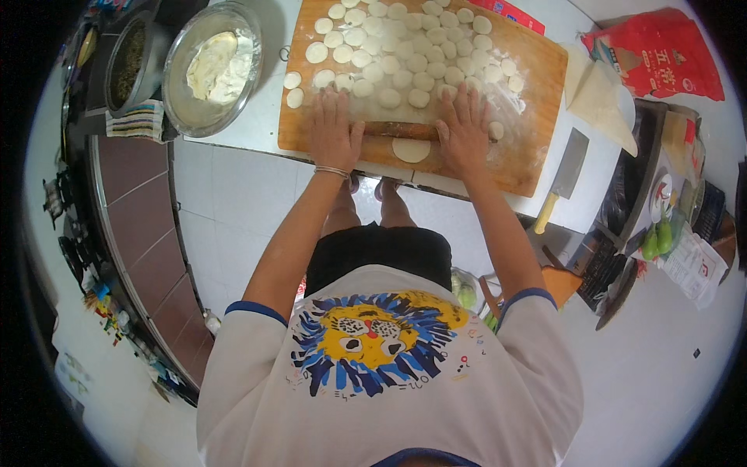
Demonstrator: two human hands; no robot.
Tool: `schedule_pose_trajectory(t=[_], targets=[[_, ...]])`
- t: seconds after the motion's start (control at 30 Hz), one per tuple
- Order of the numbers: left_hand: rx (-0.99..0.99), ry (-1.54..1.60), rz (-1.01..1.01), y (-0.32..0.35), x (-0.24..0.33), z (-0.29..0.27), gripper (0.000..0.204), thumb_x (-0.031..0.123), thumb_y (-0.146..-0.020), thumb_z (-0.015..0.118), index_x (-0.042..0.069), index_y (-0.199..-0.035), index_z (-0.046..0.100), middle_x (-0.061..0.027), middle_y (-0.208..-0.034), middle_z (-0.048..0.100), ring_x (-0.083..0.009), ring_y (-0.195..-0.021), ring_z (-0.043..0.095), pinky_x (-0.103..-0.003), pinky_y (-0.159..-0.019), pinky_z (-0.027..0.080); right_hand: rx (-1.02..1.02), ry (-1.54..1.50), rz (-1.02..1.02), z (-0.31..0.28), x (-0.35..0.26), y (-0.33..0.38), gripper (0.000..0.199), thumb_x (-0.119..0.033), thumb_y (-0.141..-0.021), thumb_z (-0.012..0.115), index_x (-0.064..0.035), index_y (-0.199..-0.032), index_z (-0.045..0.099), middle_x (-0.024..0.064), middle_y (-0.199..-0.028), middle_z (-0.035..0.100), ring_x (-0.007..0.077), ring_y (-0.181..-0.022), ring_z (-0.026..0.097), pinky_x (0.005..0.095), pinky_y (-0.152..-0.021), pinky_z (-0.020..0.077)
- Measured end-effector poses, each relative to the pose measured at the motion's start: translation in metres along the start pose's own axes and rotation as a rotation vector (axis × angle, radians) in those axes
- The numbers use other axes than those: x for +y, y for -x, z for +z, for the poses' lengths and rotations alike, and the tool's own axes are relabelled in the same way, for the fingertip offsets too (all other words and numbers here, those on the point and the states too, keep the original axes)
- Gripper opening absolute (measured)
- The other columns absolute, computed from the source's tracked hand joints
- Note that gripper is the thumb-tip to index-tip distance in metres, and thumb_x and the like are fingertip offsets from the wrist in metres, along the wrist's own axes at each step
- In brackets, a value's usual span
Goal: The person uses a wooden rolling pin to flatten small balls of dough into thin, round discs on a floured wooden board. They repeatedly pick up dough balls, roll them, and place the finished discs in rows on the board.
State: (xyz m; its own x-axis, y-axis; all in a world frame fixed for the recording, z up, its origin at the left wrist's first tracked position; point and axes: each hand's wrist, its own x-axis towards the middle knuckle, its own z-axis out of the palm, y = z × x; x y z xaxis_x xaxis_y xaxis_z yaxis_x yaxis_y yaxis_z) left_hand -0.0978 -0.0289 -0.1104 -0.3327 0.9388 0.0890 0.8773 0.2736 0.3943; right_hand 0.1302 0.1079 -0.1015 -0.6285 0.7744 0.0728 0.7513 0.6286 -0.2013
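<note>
A wooden rolling pin (398, 130) lies crosswise near the front of a floured wooden board (510, 167). My left hand (334, 128) rests palm down over its left end, fingers stretched forward. Over the right end lies my right hand (464, 128), also flat with its fingers spread. A flat round dough wrapper (411, 150) sits partly under the pin, on its near side. Beyond my fingertips, many small flattened dough pieces (419, 62) cover the board. One dough piece (496, 131) is just right of my right hand.
A metal bowl (173, 101) with a lump of dough stands left of the board, beside a pot (148, 66) of dark chopped stuff. A striped cloth (136, 123) hangs below the pot. Right of the board lie a cleaver (572, 165) and a red bag (661, 58).
</note>
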Motion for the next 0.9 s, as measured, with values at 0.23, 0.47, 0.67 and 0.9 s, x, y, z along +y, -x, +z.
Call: schedule_pose_trajectory(t=[0.23,0.47,0.67,0.9], targets=[[-0.16,0.021,0.09,0.076,-0.006,-0.007,0.072,0.036,-0.09,0.056,0.0,-0.147,0.03,-0.0251,-0.152,0.027,-0.0463,-0.139,0.024,-0.058,-0.113,0.017,-0.132,-0.098,-0.124,-0.015,-0.006,0.081,0.062,-0.031,-0.082,0.068,-0.0153,-0.137,0.048,0.0127,-0.133,0.049,0.0324,-0.121,0.047,0.0495,-0.102,0.033],[0.137,0.092,0.091,0.048,0.031,0.005,0.074,0.037,-0.089,0.056,-0.001,-0.146,0.029,-0.0307,-0.15,0.025,-0.0494,-0.138,0.022,-0.061,-0.113,0.015,0.007,-0.253,0.086,-0.024,0.005,0.056,0.043,-0.023,-0.08,0.071,-0.0104,-0.119,0.058,0.0127,-0.096,0.06,0.0352,-0.09,0.058,0.0437,-0.079,0.0444],[-0.376,0.004,0.266,0.046,0.07,0.027,0.08,0.04,-0.088,0.056,0.001,-0.15,0.022,-0.0252,-0.156,0.014,-0.0441,-0.144,0.016,-0.055,-0.116,0.014,0.181,-0.614,0.411,-0.022,0.03,0.083,0.032,-0.015,-0.09,0.062,-0.0028,-0.119,0.055,0.0188,-0.104,0.061,0.0372,-0.093,0.059,0.043,-0.082,0.0464],[-0.421,0.037,0.337,0.03,0.088,0.035,0.078,0.045,-0.089,0.055,0.008,-0.151,0.025,-0.0183,-0.158,0.015,-0.0383,-0.145,0.017,-0.05,-0.117,0.016,0.288,-0.607,0.628,-0.04,0.049,0.099,0.029,-0.019,-0.096,0.058,-0.0001,-0.118,0.055,0.0166,-0.101,0.061,0.0283,-0.091,0.059,0.0372,-0.082,0.0463]])
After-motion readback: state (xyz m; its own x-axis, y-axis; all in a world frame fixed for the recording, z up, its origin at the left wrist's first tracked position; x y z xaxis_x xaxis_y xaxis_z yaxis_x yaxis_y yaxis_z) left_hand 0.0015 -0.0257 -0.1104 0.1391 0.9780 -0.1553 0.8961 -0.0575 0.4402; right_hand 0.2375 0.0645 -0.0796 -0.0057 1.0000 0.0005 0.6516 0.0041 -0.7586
